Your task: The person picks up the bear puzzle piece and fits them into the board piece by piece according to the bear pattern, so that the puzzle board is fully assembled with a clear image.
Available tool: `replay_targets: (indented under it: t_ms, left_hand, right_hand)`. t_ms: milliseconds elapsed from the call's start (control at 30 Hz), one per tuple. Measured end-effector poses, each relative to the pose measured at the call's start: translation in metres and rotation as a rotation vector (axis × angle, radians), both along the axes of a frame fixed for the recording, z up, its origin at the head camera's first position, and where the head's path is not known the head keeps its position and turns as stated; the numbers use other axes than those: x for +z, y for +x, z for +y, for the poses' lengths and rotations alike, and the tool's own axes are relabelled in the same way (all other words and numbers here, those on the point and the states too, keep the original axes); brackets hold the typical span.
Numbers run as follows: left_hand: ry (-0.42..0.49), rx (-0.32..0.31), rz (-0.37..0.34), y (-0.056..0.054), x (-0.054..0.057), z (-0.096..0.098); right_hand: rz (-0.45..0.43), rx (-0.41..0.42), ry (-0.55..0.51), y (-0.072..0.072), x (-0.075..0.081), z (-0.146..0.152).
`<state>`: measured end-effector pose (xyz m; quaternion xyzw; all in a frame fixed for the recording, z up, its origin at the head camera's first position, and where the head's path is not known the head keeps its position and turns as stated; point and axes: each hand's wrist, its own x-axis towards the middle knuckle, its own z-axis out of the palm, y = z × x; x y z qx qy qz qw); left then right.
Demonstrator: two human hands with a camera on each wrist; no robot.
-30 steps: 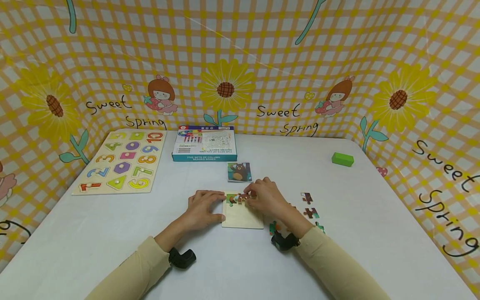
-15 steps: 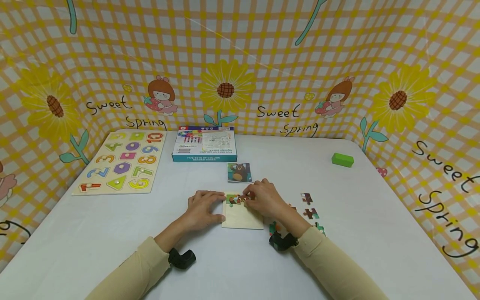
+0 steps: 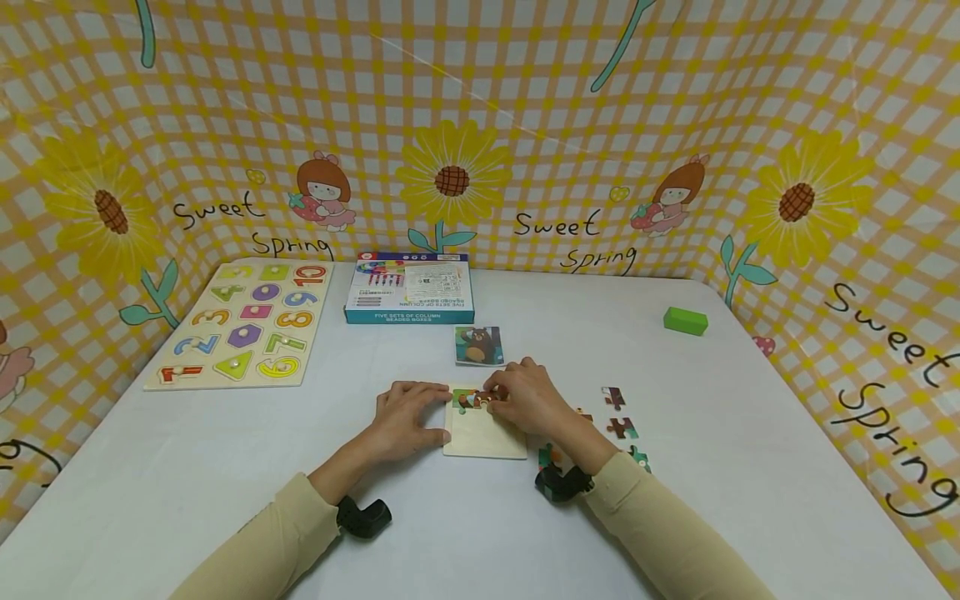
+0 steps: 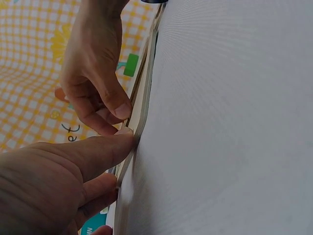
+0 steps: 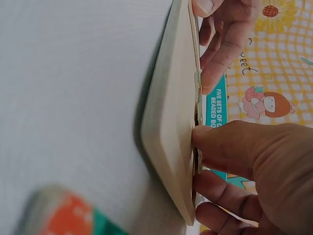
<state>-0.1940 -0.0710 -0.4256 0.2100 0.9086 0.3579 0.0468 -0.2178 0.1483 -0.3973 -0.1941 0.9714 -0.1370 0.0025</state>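
A square wooden puzzle tray (image 3: 487, 437) lies flat before me, with jigsaw pieces (image 3: 467, 400) showing part of a brown bear along its far edge. My left hand (image 3: 408, 421) steadies the tray's left side, thumb near its front and fingers by the far corner. In the left wrist view, that thumb (image 4: 105, 149) rests at the rim. With thumb and fingers my right hand (image 3: 534, 396) pinches a brown puzzle piece (image 3: 501, 392) down at the tray's far right, largely covered by the fingers. The right wrist view shows the fingertips right at the tray's surface.
Loose puzzle pieces (image 3: 621, 427) lie right of the tray, some partly behind my right forearm. A bear picture card (image 3: 478, 345) sits beyond it. Farther back are a bead box (image 3: 408, 292), a number peg board (image 3: 243, 325) at left and a green block (image 3: 685, 321) at right.
My right hand has shifted slightly left and the brown pieces along the tray's far edge look closer together. The left hand and the tray have stayed in place.
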Motion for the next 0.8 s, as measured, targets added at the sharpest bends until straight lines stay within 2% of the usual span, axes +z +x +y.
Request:
replay_targets:
  t_ms: [500,800]
  left_hand:
    - [-0.015,-0.007,0.007,-0.0004,-0.0007,-0.0006]
    - [-0.013,-0.011,0.004,-0.0006,-0.0001,-0.0007]
  right_hand:
    - [0.071,0.041,-0.024,-0.0008,-0.0018,-0.0014]
    - [0.046,0.041,-0.034,-0.0026,-0.0012,-0.0060]
